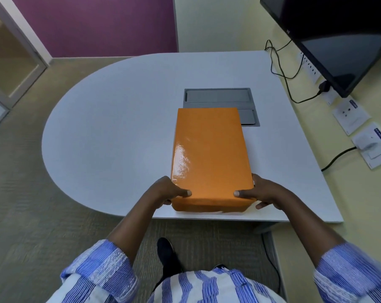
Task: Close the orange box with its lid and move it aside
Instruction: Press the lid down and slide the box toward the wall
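Observation:
A glossy orange box [210,154] lies lengthwise on the pale grey table [110,119], its near end close to the front edge. Its lid covers the top fully; the box body under it is mostly hidden. My left hand [166,191] grips the near left corner, thumb on the lid, fingers down the side. At the near right corner my right hand [261,191] holds it the same way.
A grey recessed cable panel [218,96] sits in the table just beyond the box. Black cables [281,68] and wall sockets [351,115] run along the right wall under a dark monitor [338,40]. My shoe [166,250] shows on the carpet below.

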